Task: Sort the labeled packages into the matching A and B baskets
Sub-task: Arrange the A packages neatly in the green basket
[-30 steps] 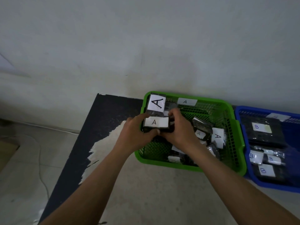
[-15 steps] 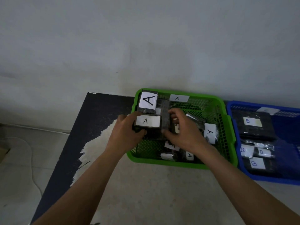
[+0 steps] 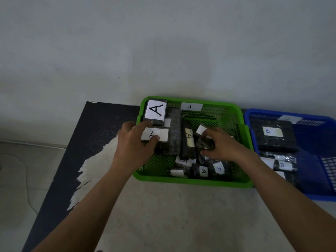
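A green basket point(image 3: 240, 113) tagged A holds several dark packages with white A labels. My left hand point(image 3: 135, 142) grips a dark package with an A label point(image 3: 161, 134) at the basket's left side, thumb on the label. Behind it a package with a large A label point(image 3: 155, 110) leans on the far left corner. My right hand point(image 3: 221, 145) is closed around a small dark package point(image 3: 205, 143) in the middle of the basket, beside an upright A package point(image 3: 189, 142). To the right, a blue basket point(image 3: 309, 193) holds dark packages labelled B point(image 3: 272, 132).
Both baskets stand on a worn table top point(image 3: 163, 215) with a dark patch point(image 3: 94, 128) on its left part, pushed against a pale wall. The table's left edge drops to a tiled floor point(image 3: 27, 170).
My right hand let go of the shared A package and moved right onto a small package in the basket's middle. My left hand kept the A package and lowered it at the left side.
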